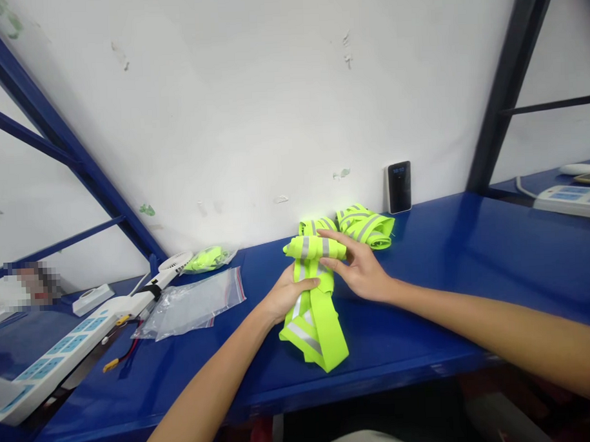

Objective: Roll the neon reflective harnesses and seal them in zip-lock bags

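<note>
A neon yellow reflective vest (323, 336) with silver stripes is partly rolled up between my hands, above the blue table. My left hand (286, 293) grips its hanging strip, thumb across the front. At the top, my right hand (359, 267) holds the rolled end, with the fingers behind it and the thumb in front. The loose lower folds hang toward the table's front edge. Behind the hands, two more bundles of the same material, a smaller bundle (312, 225) and a larger bundle (367, 226), lie near the wall.
Clear zip bags (196, 305) lie to the left, by a bagged yellow bundle (208, 258) and a small white fan (173, 264). A long white power strip (62, 358) runs along the left side. A dark-screened device (399, 187) leans on the wall. Blue frame posts (74, 151) stand at the sides.
</note>
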Action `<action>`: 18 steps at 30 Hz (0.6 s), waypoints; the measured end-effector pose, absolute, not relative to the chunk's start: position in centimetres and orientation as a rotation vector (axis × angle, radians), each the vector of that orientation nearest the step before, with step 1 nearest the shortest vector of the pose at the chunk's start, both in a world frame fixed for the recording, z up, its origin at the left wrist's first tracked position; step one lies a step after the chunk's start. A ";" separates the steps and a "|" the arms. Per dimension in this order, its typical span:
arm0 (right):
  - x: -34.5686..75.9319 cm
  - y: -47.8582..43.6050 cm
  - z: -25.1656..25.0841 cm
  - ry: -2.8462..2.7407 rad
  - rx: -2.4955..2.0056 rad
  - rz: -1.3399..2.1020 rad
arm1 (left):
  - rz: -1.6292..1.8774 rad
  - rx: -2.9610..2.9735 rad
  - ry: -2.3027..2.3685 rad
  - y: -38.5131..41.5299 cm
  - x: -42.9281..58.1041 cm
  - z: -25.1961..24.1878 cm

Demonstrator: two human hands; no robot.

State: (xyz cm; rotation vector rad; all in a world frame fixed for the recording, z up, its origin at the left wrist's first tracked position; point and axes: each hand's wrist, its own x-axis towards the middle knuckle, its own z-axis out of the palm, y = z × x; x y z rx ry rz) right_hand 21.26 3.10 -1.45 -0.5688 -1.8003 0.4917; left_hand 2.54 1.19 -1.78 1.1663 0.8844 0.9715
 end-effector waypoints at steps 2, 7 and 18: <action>21.4 3.2 -1.6 -1.862 -0.531 0.423 | 1.012 1.165 0.896 1.3 2.6 -1.9; 21.6 3.3 -2.0 -1.968 -0.440 0.298 | 0.979 1.147 0.911 1.4 2.3 -2.1; 21.3 4.1 -2.6 -2.128 -0.199 0.044 | 1.030 1.071 0.922 1.3 2.3 -2.1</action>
